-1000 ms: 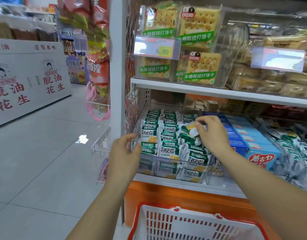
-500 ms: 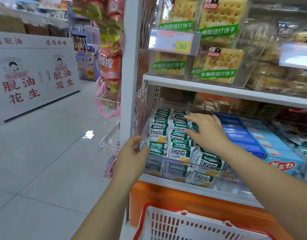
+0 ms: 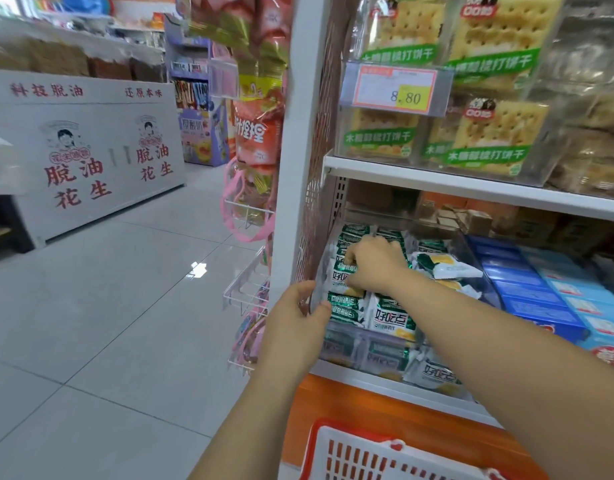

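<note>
**While the left hand (image 3: 293,329) grips the clear bin (image 3: 343,341), the right hand (image 3: 376,268) takes hold of the packets (image 3: 390,315)**

Left thumb and fingers curl round the bin's near corner. The right arm reaches across with its wrist bent. Its fingers (image 3: 348,263) curl down and grip the packets of the left row, just beyond the left thumb.
</note>
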A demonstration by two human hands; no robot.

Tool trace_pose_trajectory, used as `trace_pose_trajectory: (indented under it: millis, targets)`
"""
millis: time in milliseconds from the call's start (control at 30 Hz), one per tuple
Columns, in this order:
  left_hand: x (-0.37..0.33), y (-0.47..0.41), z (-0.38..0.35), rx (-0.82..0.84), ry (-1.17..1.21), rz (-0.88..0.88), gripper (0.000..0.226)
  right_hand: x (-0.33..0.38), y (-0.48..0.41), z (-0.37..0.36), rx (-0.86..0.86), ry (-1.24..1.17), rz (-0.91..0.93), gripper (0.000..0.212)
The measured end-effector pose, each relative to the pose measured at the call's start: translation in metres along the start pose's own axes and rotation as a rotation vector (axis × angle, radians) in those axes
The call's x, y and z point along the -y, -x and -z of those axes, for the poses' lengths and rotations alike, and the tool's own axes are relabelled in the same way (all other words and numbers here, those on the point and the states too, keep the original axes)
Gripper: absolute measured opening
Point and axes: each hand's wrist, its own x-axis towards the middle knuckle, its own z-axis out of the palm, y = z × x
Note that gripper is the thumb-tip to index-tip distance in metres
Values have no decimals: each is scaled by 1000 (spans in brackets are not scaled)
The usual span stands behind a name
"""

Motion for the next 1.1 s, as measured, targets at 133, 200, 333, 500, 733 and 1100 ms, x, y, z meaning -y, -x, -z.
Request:
trace_pose_trajectory:
  millis: [133,200,333,500,733,1100]
  targets:
    - [-5,4,2,-17,0,-16,42,-9,21,14,-196,-227,39,27]
    - [-10,7,3,-40,-4,-75,43,-12,41,25,-294,-325,107,24]
    - [-21,15,1,15,-21,-259,47,-15,91,43,-328,-466,253,26]
    - [-29,23,-5,136,74,-321,29,-17,140,60,-286,-574,253,31]
    - [-32,31,-4,213,168,-275,18,-27,172,64,-228,-1203,-10,18]
    - [-33,34,-9,177,180,-192,9,-22,172,56,-308,-1273,-102,9]
